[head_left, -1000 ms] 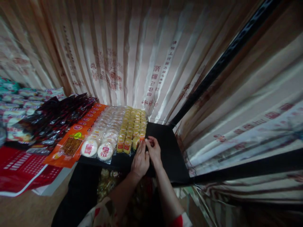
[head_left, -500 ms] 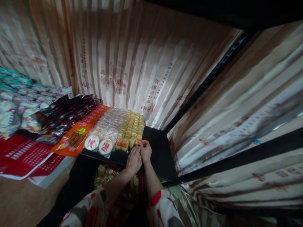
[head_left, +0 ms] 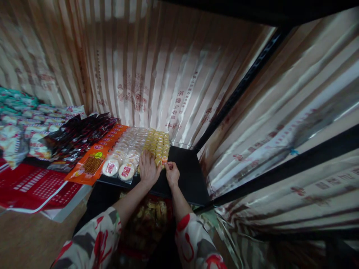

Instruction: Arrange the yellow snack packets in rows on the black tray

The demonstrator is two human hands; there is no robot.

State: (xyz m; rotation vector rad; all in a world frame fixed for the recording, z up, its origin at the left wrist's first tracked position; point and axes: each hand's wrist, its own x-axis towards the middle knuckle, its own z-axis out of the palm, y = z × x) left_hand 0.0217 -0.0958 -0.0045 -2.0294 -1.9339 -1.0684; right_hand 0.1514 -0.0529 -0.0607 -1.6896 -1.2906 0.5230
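Observation:
Rows of small yellow snack packets (head_left: 159, 142) stand on a black shelf (head_left: 186, 175). My left hand (head_left: 148, 170) lies over the front of these rows, fingers stretched out and resting on the packets. At the right front corner, the thumb and fingertips of my right hand (head_left: 172, 173) pinch the edge of a yellow packet with an orange label. Left of the yellow rows are clear-wrapped round white crackers (head_left: 126, 171) with red print. Below the shelf, between my forearms, more gold-wrapped packets (head_left: 154, 213) are partly hidden in shadow.
An orange snack bag (head_left: 91, 164) lies left of the crackers, then dark shiny packets (head_left: 81, 138), white packets (head_left: 37, 144) and green ones (head_left: 17, 99). A red printed sheet (head_left: 36, 190) hangs in front. Pleated curtains (head_left: 157, 74) and a black post (head_left: 238, 89) enclose the shelf.
My left hand has left my right hand and moved left, opening flat over the yellow packets. My right hand stays at the right front packet. The view has shifted slightly.

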